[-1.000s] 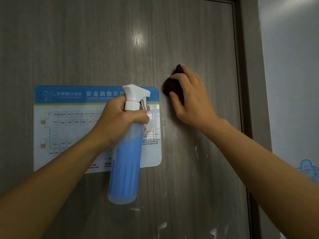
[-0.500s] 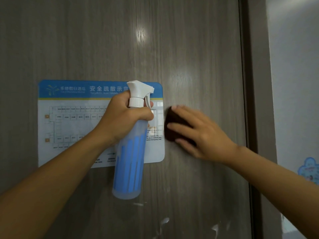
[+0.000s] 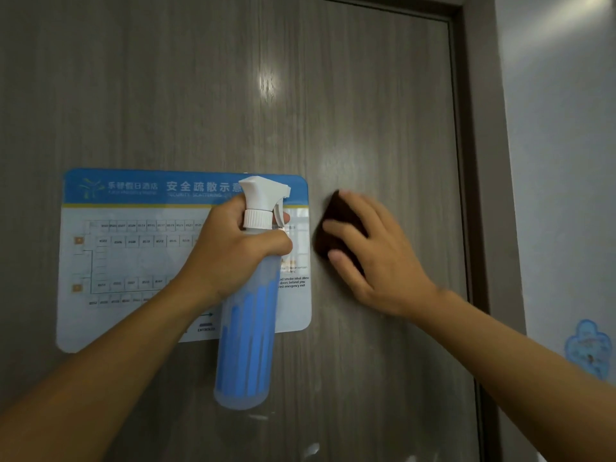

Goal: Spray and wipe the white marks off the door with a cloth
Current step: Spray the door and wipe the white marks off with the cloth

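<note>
The door (image 3: 366, 95) looks clean around the right hand (image 3: 376, 258), whose straight fingers (image 3: 343, 228) press the dark cloth (image 3: 333, 228) flat just right of the evacuation sign (image 3: 133, 261). White marks (image 3: 311, 450) remain at the bottom edge, cut off. Left hand (image 3: 233, 251) grips the spray bottle (image 3: 246, 345), fingers curled round its neck

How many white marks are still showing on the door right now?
2 clearly visible: one white mark low on the door, below the spray bottle, and a fainter streak just under the bottle's base. More may lie behind the arms or out of view.
</note>
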`<state>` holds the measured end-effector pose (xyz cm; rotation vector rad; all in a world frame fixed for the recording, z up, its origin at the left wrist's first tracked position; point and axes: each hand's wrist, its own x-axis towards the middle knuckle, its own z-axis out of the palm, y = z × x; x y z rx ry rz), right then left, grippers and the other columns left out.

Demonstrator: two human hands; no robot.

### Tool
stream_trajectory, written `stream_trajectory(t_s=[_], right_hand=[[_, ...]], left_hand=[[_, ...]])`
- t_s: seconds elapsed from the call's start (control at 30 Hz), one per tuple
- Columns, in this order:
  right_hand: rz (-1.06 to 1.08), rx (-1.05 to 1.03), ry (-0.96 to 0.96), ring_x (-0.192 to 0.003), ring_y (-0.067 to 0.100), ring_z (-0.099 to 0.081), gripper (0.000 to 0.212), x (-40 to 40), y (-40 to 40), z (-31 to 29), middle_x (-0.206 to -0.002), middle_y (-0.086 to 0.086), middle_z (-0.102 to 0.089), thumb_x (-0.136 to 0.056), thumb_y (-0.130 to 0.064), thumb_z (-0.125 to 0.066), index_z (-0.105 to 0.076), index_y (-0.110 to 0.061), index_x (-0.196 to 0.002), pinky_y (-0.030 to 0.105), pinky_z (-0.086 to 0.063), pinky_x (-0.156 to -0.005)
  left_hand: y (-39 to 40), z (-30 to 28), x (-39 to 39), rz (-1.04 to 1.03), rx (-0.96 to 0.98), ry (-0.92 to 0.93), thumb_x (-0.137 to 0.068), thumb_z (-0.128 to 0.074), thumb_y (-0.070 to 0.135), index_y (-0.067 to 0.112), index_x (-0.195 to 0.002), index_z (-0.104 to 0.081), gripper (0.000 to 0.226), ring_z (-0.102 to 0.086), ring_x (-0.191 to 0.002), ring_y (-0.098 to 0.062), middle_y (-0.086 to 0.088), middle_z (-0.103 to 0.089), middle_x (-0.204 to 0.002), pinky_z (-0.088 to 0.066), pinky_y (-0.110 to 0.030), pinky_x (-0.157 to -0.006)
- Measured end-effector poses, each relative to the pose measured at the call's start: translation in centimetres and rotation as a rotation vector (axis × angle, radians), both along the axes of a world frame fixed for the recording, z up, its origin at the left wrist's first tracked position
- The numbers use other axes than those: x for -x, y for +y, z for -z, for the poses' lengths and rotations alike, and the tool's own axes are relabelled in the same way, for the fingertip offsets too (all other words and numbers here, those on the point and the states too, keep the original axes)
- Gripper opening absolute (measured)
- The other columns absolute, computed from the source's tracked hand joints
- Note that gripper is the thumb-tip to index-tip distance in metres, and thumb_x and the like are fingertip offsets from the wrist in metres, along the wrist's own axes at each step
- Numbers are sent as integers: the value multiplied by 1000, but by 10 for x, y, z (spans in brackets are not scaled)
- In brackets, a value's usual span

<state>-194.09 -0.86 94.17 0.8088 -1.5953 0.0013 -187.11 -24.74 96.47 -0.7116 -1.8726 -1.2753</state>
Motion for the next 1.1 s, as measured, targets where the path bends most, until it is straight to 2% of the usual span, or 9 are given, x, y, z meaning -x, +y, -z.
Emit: stream_trajectory(t_s=[0.1,0.27,0.37,0.5,0.63,0.77,0.83,1.0,1.1], right_hand=[[39,-46,-7,-145,34,-38,43,4,20,4,-158,17,-38,-102,-42,-57,-61,-14,-134,48,-39,-115],[0,347,26,-142,34,-41,46,19,56,-61,-157,16,-39,-102,-40,-54,-58,-12,-139,46,-36,-117],[1,411,30,-144,34,-37,43,26,57,-66,-160,17,-36,-104,-38,-53,-58,-13,-139,46,-34,-118],[-11,306,9,-146,33,-37,41,22,55,-22,-160,15,-37,-103,-35,-56,-60,-12,-136,52,-36,-116],[-15,92,-17,-149,36,-34,41,17,59,47,-160,18,-38,-100,-34,-60,-65,-10,-134,57,-33,-117],[87,-164,-16,-151,36,-32,42,16,78,70,-162,16,-37,-103,-39,-60,-64,-15,-137,53,-35,-119],[91,-75,-12,-149,36,-35,43,17,85,51,-161,17,-37,-103,-39,-58,-63,-15,-138,53,-36,-119],[-9,434,-41,-145,32,-38,41,19,76,-1,-159,14,-38,-103,-36,-56,-60,-14,-138,45,-34,-119],[-22,516,-34,-145,31,-37,39,24,67,4,-160,14,-36,-103,-33,-57,-59,-15,-138,40,-32,-119]], left_hand=[[-1,-1,1,6,-4,-12,-67,-76,22,6,-108,-71,44,-74,-95,-28,-17,-74,-104,-61,-57,-88],[0,1,1,12,-16,-20,-66,-77,22,6,-108,-71,45,-76,-91,-25,-16,-75,-101,-62,-56,-85],[0,1,1,10,-10,-17,-67,-77,23,7,-108,-72,45,-76,-90,-23,-13,-75,-100,-63,-53,-84],[2,3,1,3,-26,-9,-67,-76,24,8,-109,-72,45,-75,-89,-22,-13,-75,-101,-63,-49,-83],[6,3,-1,-10,-43,-7,-67,-77,23,11,-108,-74,42,-75,-92,-22,-11,-76,-103,-64,-45,-81],[9,2,-1,-45,-67,-30,-81,-82,5,13,-107,-74,28,-75,-91,-18,-9,-76,-102,-62,-35,-76],[10,2,-1,-63,-69,-33,-84,-80,2,12,-106,-73,25,-75,-88,-17,-9,-76,-101,-60,-34,-73],[16,6,0,-86,-84,-21,-83,-78,0,4,-100,-69,20,-74,-80,-16,-12,-74,-92,-55,-31,-66],[20,11,-2,-60,-114,-20,-77,-82,8,8,-99,-71,24,-75,-82,-17,-10,-75,-92,-59,-30,-67]])
